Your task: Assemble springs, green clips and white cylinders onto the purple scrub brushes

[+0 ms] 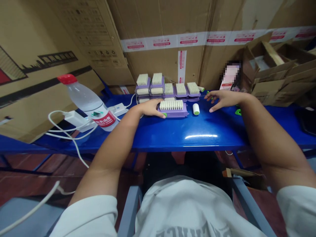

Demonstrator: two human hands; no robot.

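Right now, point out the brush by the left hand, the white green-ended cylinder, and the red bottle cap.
Purple brush [171, 105]: head view, cream bristles.
White green-ended cylinder [196, 108]: head view, white body.
Red bottle cap [66, 79]: head view, top.
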